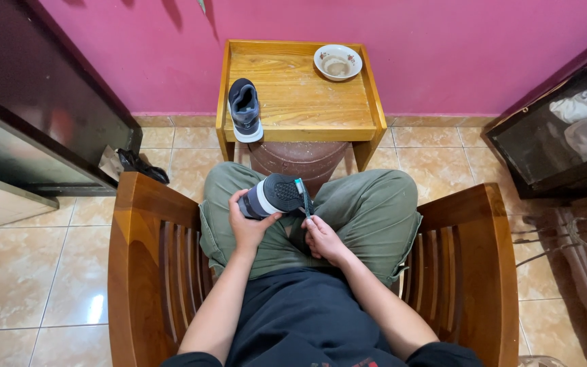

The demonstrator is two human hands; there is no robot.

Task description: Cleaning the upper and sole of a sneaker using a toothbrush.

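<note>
My left hand [249,228] grips a dark blue and white sneaker [273,196] over my lap, its sole turned toward me. My right hand [322,238] holds a toothbrush [303,196] upright, its teal head touching the shoe's sole. The matching second sneaker [244,109] lies on the left side of a small wooden table [321,115] in front of my knees. A white bowl [338,62] with a flower pattern sits at the table's far right corner.
I sit in a wooden armchair [144,258] with slatted sides on a beige tiled floor. A pink wall is behind the table. A dark cabinet [42,102] stands at left, a glass-fronted cabinet [565,136] at right. A brown round stool [297,160] sits under the table.
</note>
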